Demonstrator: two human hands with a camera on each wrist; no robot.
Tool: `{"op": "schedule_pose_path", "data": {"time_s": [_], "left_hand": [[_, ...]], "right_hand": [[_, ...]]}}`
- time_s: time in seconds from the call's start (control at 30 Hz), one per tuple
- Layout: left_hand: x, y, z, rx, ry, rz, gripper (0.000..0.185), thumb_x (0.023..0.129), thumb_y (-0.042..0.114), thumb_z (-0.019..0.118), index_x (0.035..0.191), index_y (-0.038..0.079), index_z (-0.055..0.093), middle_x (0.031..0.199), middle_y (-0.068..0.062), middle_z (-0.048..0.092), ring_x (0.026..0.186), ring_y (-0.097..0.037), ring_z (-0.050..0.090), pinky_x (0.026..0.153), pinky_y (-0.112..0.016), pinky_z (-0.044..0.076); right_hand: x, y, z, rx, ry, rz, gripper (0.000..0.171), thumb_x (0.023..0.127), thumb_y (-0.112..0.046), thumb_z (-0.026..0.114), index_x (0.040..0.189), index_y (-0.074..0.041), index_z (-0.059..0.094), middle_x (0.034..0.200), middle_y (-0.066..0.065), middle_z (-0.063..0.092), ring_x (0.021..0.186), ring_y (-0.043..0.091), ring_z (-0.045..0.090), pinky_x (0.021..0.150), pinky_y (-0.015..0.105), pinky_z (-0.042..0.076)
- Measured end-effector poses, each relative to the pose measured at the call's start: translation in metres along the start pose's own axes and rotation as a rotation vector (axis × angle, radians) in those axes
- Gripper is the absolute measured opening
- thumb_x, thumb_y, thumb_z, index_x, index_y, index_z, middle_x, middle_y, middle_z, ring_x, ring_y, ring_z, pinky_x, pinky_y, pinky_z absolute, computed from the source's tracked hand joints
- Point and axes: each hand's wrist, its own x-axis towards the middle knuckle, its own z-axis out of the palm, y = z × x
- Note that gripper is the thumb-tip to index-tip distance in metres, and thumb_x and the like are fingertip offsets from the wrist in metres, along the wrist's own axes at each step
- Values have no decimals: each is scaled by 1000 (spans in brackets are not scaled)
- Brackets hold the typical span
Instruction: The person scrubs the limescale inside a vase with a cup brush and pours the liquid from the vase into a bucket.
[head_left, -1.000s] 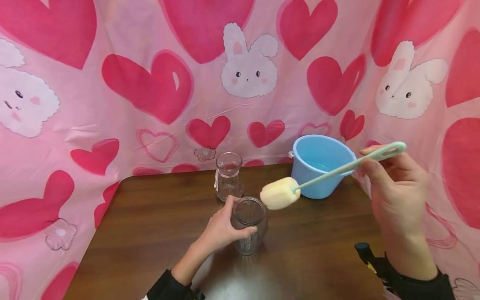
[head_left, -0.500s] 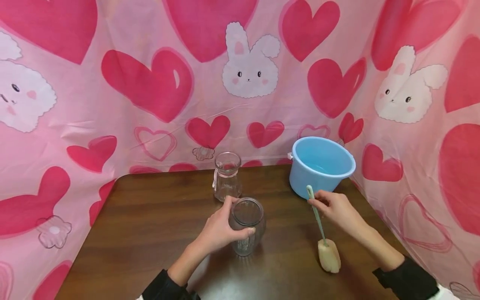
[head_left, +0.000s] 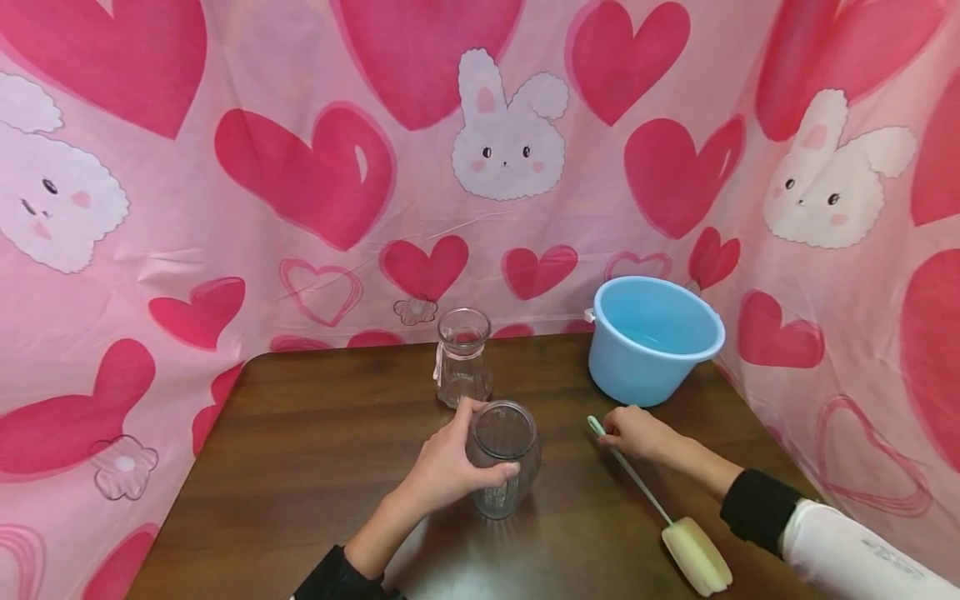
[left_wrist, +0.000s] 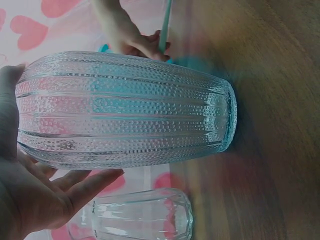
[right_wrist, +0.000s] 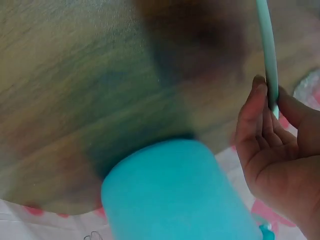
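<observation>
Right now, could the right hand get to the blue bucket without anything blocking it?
Probably yes. The right hand rests at the brush handle just in front of the blue bucket, with only bare table between them.

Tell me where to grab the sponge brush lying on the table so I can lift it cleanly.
Grip the sponge brush by its thin green handle near the far end, where the right hand already rests, coming from above with the fingers pinching across it. It lies flat on the table, sponge head toward you, so the slim rigid handle probably pinches more firmly than the soft head.
</observation>
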Motion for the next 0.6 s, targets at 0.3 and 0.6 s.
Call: {"op": "schedule_pose_path", "data": {"time_s": [0.3,0.6], "left_hand": [[-1,1,1,-3,-2,7,78,74,55,87,132,18,50,118,6,70,102,-16,67,83,-44,51],[-1,0,1,13,10,3,77,75,55,86,132,20,49,116,6,70,102,-16,67,82,-44,51]], "right_hand": [[2,3,18,-10,-49,4,25,87,-12,82,70,-12,64,61,-10,51,56,2,45,51,21,41],[-3,7,25,-16,-59,24,26,87,-15,83,70,-13,63,62,-9,53,56,3,46,51,22,42]]}}
